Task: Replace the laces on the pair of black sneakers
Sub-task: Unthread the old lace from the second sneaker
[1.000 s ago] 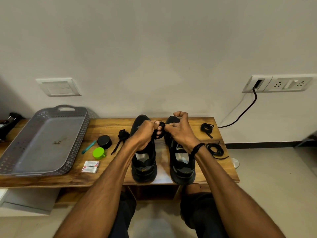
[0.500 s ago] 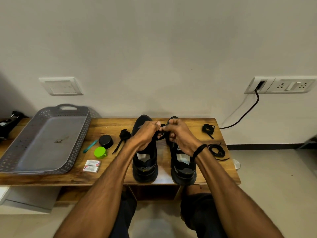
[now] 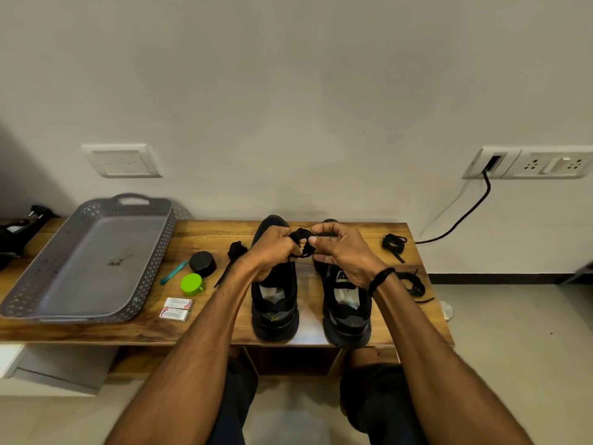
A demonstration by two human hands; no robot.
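Hands meet above the tabletop [image 3: 224,229], over the gap between the left sneaker [image 3: 274,303] and the right sneaker [image 3: 348,313], toward their far toe ends. The left hand [image 3: 272,252] and the right hand [image 3: 345,255] each close their grip on one small bundle of black lace [image 3: 301,240], pinching it from either side. The bundle sits directly between the two grips, equally near to each. Both sneakers stand side by side, long axes running away from the person, heels nearest. The bundle probably needs unwinding next, then threading downward into a shoe; which shoe I cannot tell.
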